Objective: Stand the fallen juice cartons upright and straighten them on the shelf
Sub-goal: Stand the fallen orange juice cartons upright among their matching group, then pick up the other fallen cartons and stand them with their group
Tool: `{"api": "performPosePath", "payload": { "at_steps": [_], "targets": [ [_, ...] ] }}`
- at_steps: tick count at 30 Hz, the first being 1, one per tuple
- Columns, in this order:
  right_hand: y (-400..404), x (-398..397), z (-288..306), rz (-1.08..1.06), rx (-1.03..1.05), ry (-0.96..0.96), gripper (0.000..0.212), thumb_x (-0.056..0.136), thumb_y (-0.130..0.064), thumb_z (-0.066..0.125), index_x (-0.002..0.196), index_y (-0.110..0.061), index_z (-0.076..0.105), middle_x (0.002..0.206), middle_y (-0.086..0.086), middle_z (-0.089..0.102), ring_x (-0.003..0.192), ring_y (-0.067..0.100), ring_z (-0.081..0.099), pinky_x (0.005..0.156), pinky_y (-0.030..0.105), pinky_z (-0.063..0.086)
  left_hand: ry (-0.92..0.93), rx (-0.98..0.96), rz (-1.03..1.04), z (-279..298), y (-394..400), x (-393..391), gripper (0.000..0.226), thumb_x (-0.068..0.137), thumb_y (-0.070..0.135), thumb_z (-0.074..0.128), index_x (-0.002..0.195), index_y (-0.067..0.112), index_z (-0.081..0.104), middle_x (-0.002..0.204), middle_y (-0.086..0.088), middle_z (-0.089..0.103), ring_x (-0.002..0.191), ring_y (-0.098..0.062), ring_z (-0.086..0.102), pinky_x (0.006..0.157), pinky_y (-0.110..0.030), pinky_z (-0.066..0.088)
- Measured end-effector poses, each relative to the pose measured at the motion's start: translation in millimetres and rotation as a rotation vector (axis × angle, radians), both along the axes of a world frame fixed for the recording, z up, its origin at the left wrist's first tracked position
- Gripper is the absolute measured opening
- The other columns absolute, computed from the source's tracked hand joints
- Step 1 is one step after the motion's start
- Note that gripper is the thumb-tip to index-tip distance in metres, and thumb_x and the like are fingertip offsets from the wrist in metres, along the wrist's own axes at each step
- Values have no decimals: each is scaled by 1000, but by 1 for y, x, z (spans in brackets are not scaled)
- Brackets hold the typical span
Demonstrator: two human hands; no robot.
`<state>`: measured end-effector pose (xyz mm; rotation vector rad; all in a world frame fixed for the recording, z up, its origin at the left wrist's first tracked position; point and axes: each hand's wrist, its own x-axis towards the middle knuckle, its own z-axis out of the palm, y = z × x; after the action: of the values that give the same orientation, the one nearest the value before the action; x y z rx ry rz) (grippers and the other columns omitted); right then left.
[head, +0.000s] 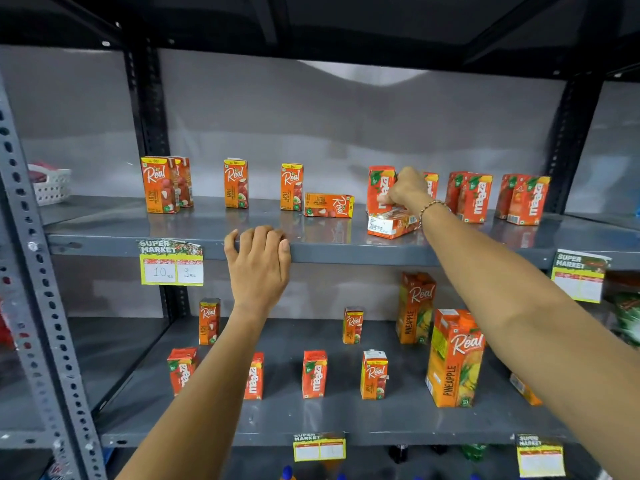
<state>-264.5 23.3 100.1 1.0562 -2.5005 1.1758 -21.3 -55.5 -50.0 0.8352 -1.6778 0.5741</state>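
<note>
Head view, upper shelf (346, 252). Right hand (407, 188) reached deep over the shelf, fingers curled shut around the top of an upright Maaza carton (381, 187), knuckles toward the camera; beaded bracelet (431, 205) at the wrist. Directly below that hand, touching or nearly touching the wrist: a fallen Maaza carton (391, 225), flat on its side, long axis running left to right along the shelf, printed back panel up. Further left of the hand, apart from it: a fallen Real litchi carton (329, 205), also flat, long axis again left to right, lying just beside an upright Real apple carton (291, 187).

Left hand (258, 261) holding no carton, fingers hooked over the shelf's front lip, apparently bracing. Nearer to the litchi carton than the right hand; right hand far nearer the fallen Maaza.

Likely next: tipping the fallen Maaza up about its short end. Tight quarters there: gripped carton just behind, more upright Maaza cartons (472, 197) to the right of the hand, so a careless swing risks toppling neighbours.

Lower shelf below the forearms: cartons upright, none clearly fallen; one at the far right partly hidden by the right arm.
</note>
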Motion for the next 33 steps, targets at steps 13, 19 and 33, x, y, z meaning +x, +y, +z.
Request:
{"api": "performPosePath", "payload": {
  "at_steps": [13,19,33],
  "targets": [
    [-19,-19,-4,-26,64,-120,51,83,-14,72,127,-3,48,122,13,60,108,28,61,74,31,46,44,-83,23,-2,-6,-5,45,98,31,22,88,13,62,87,-6,64,82,-25,58,97,-42,31],
    [23,0,-2,-8,-155,94,22,90,-13,52,72,-4,58,71,12,60,78,31,57,58,28,44,55,-42,40,5,1,-5,35,96,29,31,82,14,59,81,-5,61,78,-25,53,94,-41,31],
    [83,6,-155,-73,-379,800,44,100,-29,26,102,-9,65,104,8,67,98,24,60,96,39,36,-610,-98,-284,117,38,-70,43,87,0,51,128,14,50,125,-10,57,111,-26,53,91,-36,44]
  ]
}}
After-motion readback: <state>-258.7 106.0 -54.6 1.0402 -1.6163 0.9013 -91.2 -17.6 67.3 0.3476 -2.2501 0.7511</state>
